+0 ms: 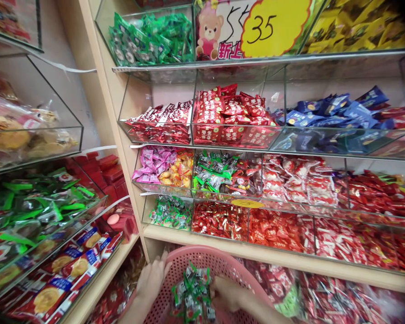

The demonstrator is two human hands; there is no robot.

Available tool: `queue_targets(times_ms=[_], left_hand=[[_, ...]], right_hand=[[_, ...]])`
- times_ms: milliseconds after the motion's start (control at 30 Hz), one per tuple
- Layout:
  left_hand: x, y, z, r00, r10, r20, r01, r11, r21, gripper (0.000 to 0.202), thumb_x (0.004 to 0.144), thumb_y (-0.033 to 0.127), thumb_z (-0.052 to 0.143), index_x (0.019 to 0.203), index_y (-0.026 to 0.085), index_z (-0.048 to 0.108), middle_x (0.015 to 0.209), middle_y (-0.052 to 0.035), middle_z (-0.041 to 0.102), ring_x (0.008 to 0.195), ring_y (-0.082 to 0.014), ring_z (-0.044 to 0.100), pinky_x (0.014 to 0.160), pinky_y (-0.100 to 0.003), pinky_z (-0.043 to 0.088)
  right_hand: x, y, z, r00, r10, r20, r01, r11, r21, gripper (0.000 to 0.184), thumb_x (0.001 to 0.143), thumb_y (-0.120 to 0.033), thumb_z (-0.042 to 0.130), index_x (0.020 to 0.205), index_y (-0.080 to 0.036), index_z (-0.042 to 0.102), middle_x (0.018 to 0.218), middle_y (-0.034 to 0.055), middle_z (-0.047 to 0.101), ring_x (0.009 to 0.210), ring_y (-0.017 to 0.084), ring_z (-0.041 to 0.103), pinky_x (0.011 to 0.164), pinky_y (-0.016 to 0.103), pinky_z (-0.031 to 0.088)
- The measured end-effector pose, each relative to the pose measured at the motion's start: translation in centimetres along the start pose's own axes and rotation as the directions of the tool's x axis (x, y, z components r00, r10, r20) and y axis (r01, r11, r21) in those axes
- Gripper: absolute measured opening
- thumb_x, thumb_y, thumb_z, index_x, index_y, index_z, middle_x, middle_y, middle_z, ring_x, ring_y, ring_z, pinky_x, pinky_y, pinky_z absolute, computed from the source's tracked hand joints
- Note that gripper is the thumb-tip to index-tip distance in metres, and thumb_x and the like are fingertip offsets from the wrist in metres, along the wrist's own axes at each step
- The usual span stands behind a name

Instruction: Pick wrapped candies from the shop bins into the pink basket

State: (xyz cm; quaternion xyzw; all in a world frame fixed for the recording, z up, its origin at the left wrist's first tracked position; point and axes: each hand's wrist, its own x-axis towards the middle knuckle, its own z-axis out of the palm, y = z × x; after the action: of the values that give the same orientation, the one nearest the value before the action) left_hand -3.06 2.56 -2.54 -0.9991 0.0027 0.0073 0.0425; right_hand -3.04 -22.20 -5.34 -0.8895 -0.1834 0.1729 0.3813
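Observation:
A pink plastic basket [243, 276] with a perforated wall is low in the middle of the head view. My left hand [151, 275] is closed over its left rim. Inside the basket lies a heap of small candies [192, 292] in green and clear wrappers. My right hand [227, 293] reaches in from the right, its fingers curled against the right side of the heap. Whatever those fingers hold, if anything, is hidden.
Ahead, clear shelf bins hold green candies [172, 211], red candies [219, 220], blue packets [330, 112] and more. A wooden shelf edge [290, 254] runs just beyond the basket. Angled bins of green packets [37, 207] stand at left. A price sign [273, 29] hangs above.

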Motion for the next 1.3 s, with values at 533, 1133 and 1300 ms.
queue_targets(times_ms=[533, 1133, 1300], left_hand=[[0.0, -0.4, 1.0, 1.0, -0.007, -0.02, 0.007, 0.999, 0.036, 0.044, 0.093, 0.032, 0.027, 0.131, 0.021, 0.046, 0.108, -0.014, 0.066, 0.09, -0.0238, 0.066, 0.075, -0.034, 0.052], [0.3, -0.5, 1.0, 1.0, -0.004, 0.016, 0.003, 1.0, 0.006, 0.044, 0.092, 0.029, 0.026, 0.13, 0.02, 0.046, 0.109, -0.013, 0.066, 0.09, -0.0224, 0.065, 0.074, -0.033, 0.053], [0.4, -0.7, 1.4, 1.0, 0.003, -0.003, -0.003, 1.0, -0.002, 0.043, 0.092, 0.027, 0.025, 0.129, 0.019, 0.047, 0.107, -0.0129, 0.066, 0.089, -0.0224, 0.066, 0.073, -0.033, 0.053]], right_hand=[[-0.8, -6.8, -4.4, 0.951, -0.243, -0.191, 0.108, 0.841, -0.531, 0.014, 0.087, -0.024, 0.05, 0.076, -0.019, 0.058, 0.08, 0.0033, 0.065, 0.073, 0.018, 0.062, 0.06, 0.025, 0.038], [2.8, -16.4, -23.5, 0.689, -0.725, 0.01, 0.097, 0.079, -0.992, 0.036, 0.085, -0.003, 0.045, 0.118, -0.018, 0.049, 0.109, 0.007, 0.057, 0.091, 0.021, 0.045, 0.069, 0.033, 0.03], [3.2, -16.6, -23.3, 0.691, -0.723, 0.024, 0.09, 0.053, -0.994, 0.029, 0.087, -0.006, 0.044, 0.112, -0.017, 0.052, 0.102, 0.0066, 0.059, 0.089, 0.021, 0.045, 0.069, 0.033, 0.029]])
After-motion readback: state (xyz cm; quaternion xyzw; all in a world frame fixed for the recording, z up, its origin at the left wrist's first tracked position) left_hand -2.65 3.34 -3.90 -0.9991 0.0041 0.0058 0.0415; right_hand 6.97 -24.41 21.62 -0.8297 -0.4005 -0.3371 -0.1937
